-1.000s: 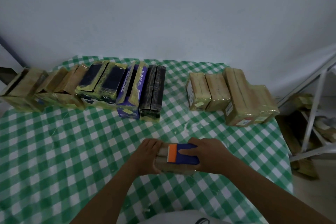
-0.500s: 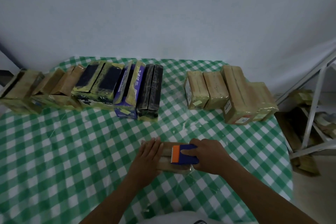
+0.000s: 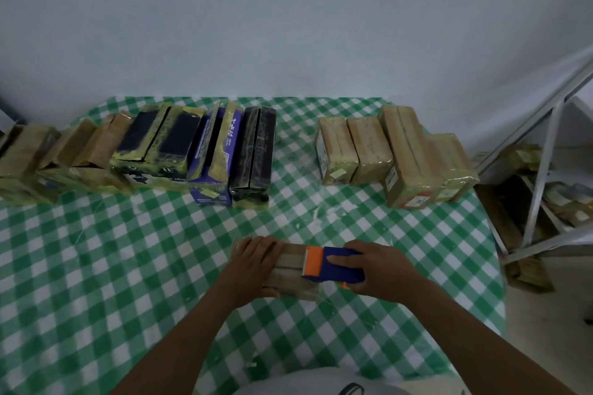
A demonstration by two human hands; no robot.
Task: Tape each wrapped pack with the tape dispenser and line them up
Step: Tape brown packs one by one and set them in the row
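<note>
A brown wrapped pack (image 3: 290,258) lies flat on the green and white check table (image 3: 128,266), close to the person.

The left hand (image 3: 253,266) rests on the left end of this pack. Its fingers are mostly straight and press down on the top. The right hand (image 3: 382,269) is at the right end of the pack. Its fingers are curled round the blue tape dispenser (image 3: 340,266), with one finger laid along the top. The orange front of the dispenser sits on the pack's top, and the blue part sticks out past the pack's right end.

Left of the pack there is a wide stretch of bare cloth, all the way to the side of the view. Behind the pack there is a band of bare cloth too.

Past that band, behind and to the left of the pack, stands a long row of taped packs (image 3: 192,151), brown, black and purple, side by side. Behind and to the right of the pack stands a small group of brown packs (image 3: 385,151), also touching each other. A gap of bare cloth between the row and the group lies straight behind the pack.

Right of the pack the cloth runs on a little way to the table's right edge. Past that edge stands a metal rack (image 3: 545,170) with more packs on it, low down.
</note>
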